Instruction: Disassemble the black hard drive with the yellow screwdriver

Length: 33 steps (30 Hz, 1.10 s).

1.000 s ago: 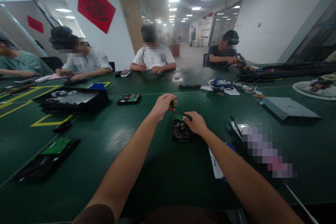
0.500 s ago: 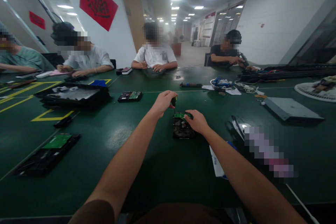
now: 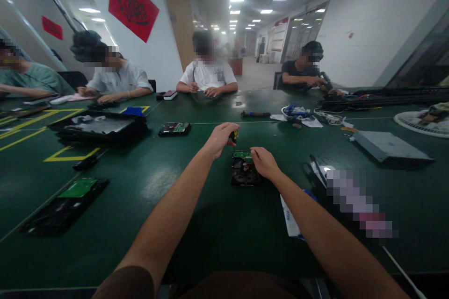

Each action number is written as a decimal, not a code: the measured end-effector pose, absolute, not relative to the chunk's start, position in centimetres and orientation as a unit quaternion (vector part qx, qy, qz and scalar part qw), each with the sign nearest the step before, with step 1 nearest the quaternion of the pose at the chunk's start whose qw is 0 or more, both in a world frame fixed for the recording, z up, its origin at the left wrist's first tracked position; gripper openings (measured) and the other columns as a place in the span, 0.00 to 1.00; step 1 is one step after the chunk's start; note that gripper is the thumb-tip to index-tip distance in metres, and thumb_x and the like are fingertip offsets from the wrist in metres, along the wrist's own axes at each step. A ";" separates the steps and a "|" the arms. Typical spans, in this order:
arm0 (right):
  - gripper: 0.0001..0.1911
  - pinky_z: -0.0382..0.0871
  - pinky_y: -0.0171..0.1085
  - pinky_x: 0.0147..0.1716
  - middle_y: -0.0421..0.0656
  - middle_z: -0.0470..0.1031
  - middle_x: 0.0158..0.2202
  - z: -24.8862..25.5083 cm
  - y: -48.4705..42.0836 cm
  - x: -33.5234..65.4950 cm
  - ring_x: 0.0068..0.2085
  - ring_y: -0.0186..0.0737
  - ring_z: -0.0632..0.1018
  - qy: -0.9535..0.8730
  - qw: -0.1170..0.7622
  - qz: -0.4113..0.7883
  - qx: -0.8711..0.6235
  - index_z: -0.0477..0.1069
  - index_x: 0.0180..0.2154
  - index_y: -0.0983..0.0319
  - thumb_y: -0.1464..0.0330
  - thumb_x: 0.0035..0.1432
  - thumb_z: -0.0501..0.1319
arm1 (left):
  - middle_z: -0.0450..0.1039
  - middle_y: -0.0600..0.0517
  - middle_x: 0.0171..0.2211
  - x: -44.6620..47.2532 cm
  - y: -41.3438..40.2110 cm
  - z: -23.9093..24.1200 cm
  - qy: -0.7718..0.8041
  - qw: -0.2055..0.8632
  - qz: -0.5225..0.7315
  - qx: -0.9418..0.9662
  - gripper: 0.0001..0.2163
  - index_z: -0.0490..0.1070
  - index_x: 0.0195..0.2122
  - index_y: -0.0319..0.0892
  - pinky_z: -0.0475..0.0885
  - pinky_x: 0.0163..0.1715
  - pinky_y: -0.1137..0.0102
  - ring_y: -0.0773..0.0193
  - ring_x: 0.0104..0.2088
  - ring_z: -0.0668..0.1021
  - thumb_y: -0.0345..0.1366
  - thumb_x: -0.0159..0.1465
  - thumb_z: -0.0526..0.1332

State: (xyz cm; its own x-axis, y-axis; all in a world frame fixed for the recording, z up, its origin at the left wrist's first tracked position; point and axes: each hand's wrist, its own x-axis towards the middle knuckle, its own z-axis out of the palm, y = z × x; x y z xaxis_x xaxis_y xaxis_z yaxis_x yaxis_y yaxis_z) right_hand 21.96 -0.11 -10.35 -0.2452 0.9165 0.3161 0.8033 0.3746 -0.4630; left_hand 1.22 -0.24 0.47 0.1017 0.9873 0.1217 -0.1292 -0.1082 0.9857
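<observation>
A hard drive [image 3: 242,174] with a green circuit board at its far end lies on the green table in front of me. Over its far left corner, my left hand [image 3: 220,139] is closed around the dark and yellow handle of a screwdriver [image 3: 235,138]. The screwdriver stands upright, shaft down toward the board; whether its tip sits in a screw is too small to tell. My right hand [image 3: 265,162] grips the drive's right edge, fingers bent by the circuit board. Part of the drive's right side is hidden behind that hand.
Two more hard drives lie left, one near [image 3: 66,205] and one farther off [image 3: 174,129]. Black trays [image 3: 98,135] sit at the left. On the right are a grey metal box [image 3: 391,145], a phone-like item [image 3: 354,201] with a cable, and a blue-white packet [image 3: 291,217]. Several people sit opposite.
My right hand's fingers have drawn slightly back from over the circuit board. My left hand stays over the same corner with the screwdriver, its handle showing a little more.
</observation>
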 end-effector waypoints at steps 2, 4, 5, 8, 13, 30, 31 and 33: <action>0.21 0.64 0.38 0.57 0.49 0.77 0.54 -10.4 0.0 22.0 0.56 0.43 0.75 -0.777 0.279 0.107 -0.554 0.73 0.54 0.62 0.64 0.74 0.45 | 0.77 0.46 0.33 1.3 -0.2 0.4 0.404 0.547 0.532 0.504 0.13 0.73 0.38 0.40 0.71 0.23 0.72 0.60 0.33 0.79 0.44 0.58 0.66; 0.21 0.64 0.38 0.57 0.49 0.78 0.53 -10.4 0.1 22.1 0.55 0.43 0.75 -0.766 0.288 0.110 -0.564 0.73 0.53 0.62 0.66 0.74 0.45 | 0.78 0.46 0.32 1.3 -0.2 0.3 0.398 0.562 0.540 0.485 0.13 0.70 0.38 0.41 0.71 0.24 0.71 0.59 0.32 0.80 0.45 0.59 0.65; 0.20 0.64 0.37 0.56 0.49 0.78 0.52 -10.3 0.1 22.1 0.55 0.42 0.76 -0.758 0.294 0.111 -0.571 0.73 0.53 0.62 0.66 0.74 0.45 | 0.78 0.46 0.32 1.3 -0.1 0.3 0.398 0.562 0.545 0.479 0.13 0.70 0.37 0.41 0.72 0.25 0.71 0.59 0.33 0.80 0.45 0.59 0.65; 0.20 0.65 0.36 0.52 0.48 0.79 0.49 -10.0 0.0 22.3 0.51 0.42 0.77 -0.726 0.307 0.109 -0.605 0.75 0.49 0.62 0.67 0.73 0.45 | 0.77 0.47 0.33 1.2 0.2 0.3 0.415 0.527 0.558 0.489 0.12 0.71 0.35 0.41 0.73 0.26 0.71 0.61 0.34 0.79 0.44 0.57 0.66; 0.17 0.65 0.35 0.46 0.47 0.80 0.46 -9.1 -0.5 22.5 0.47 0.43 0.78 -0.681 0.300 0.105 -0.659 0.76 0.45 0.62 0.67 0.72 0.49 | 0.73 0.49 0.32 1.0 0.2 0.4 0.431 0.474 0.548 0.538 0.11 0.76 0.31 0.40 0.71 0.24 0.74 0.64 0.33 0.74 0.43 0.57 0.65; 0.21 0.62 0.36 0.32 0.43 0.81 0.38 -9.3 -0.8 22.2 0.37 0.43 0.79 -0.739 0.220 0.111 -0.627 0.75 0.51 0.55 0.50 0.66 0.59 | 0.76 0.45 0.34 1.0 0.1 0.1 0.417 0.495 0.535 0.543 0.12 0.77 0.31 0.39 0.70 0.24 0.73 0.61 0.34 0.77 0.42 0.58 0.60; 0.21 0.62 0.36 0.32 0.43 0.81 0.38 -9.3 -0.8 22.2 0.37 0.43 0.79 -0.741 0.218 0.113 -0.625 0.75 0.51 0.55 0.50 0.66 0.59 | 0.75 0.45 0.34 1.0 0.1 0.1 0.422 0.482 0.535 0.551 0.12 0.78 0.31 0.39 0.70 0.24 0.73 0.61 0.34 0.77 0.43 0.58 0.60; 0.21 0.62 0.36 0.32 0.43 0.81 0.38 -9.2 -0.9 22.2 0.37 0.42 0.79 -0.742 0.216 0.117 -0.624 0.75 0.52 0.54 0.50 0.66 0.59 | 0.75 0.45 0.35 0.9 0.0 0.3 0.427 0.470 0.532 0.560 0.13 0.78 0.31 0.39 0.71 0.24 0.73 0.61 0.35 0.77 0.43 0.58 0.60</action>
State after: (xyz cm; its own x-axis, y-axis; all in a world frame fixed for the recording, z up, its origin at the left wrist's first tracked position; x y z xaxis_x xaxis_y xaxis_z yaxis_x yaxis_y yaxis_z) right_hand 22.24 -0.86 -9.16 -0.1269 0.9764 0.1747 0.8758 0.1929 -0.4425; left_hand 0.89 0.01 0.33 0.0697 0.9787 0.1933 -0.0217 -0.1922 0.9811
